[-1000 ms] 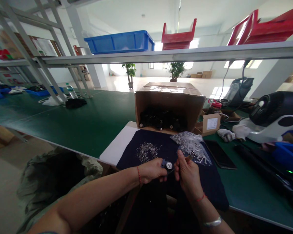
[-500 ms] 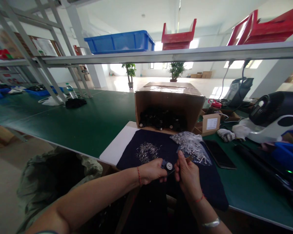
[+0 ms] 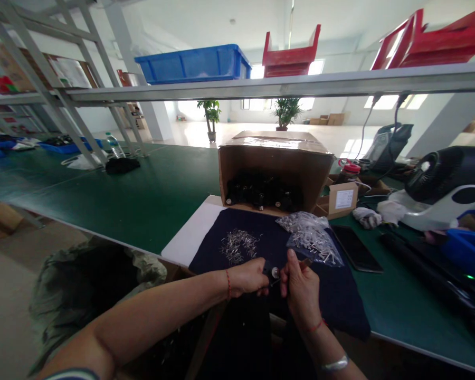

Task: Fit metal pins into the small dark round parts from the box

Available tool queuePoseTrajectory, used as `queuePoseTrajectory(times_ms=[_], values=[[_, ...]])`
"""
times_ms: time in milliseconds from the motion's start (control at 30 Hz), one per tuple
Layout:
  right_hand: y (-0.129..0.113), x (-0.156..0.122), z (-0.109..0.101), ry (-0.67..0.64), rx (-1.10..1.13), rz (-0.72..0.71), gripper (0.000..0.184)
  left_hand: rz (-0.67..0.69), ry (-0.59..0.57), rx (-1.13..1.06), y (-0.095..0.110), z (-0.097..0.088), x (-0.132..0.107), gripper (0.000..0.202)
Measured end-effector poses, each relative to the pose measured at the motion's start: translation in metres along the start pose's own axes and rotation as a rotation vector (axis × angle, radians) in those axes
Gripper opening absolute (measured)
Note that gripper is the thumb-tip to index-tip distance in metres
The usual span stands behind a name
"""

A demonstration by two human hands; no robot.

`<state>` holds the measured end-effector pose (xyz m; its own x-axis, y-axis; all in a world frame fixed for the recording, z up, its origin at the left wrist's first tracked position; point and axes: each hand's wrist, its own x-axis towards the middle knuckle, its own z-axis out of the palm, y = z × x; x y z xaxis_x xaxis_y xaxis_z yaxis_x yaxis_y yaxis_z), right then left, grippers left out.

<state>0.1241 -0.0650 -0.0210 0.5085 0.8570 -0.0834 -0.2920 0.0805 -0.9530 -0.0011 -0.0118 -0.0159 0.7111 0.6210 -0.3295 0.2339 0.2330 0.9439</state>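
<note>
My left hand (image 3: 250, 276) grips a small black part with a round silver metal disc (image 3: 276, 272) on its face. Close to its right, my right hand (image 3: 303, 287) is closed, thumb on top, fingertips at the part's edge. A brownish end of something (image 3: 307, 262) pokes out behind my right thumb; what it belongs to is hidden. Beyond my left hand lies a loose heap of small metal pins (image 3: 237, 247) on a dark blue cloth (image 3: 267, 232). A clear plastic bag of similar metal pieces (image 3: 312, 240) rests just beyond my right hand.
An open cardboard box (image 3: 277, 145) holding black parts stands behind the cloth. At right are a black phone (image 3: 358, 249), gloves (image 3: 367, 217), a fan (image 3: 447, 184) and a blue bin (image 3: 469, 253). A shelf (image 3: 206, 92) spans above; a large sack (image 3: 71, 306) stands lower left.
My right hand has shifted slightly left and down, bringing its fingertips up against the black part. The part has turned a little in my left hand, its disc showing narrower.
</note>
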Motion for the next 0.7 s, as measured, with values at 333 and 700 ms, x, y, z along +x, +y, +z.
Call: queuePoseTrajectory(times_ms=[333, 700], values=[[-0.010, -0.001, -0.023, -0.020, 0.249, 0.088, 0.051, 0.161, 0.235, -0.139, -0.018, -0.027, -0.100, 0.031], [-0.013, -0.003, -0.014, 0.006, 0.189, 0.038, 0.050, -0.543, 0.867, -0.403, -0.253, -0.067, -0.166, 0.019]])
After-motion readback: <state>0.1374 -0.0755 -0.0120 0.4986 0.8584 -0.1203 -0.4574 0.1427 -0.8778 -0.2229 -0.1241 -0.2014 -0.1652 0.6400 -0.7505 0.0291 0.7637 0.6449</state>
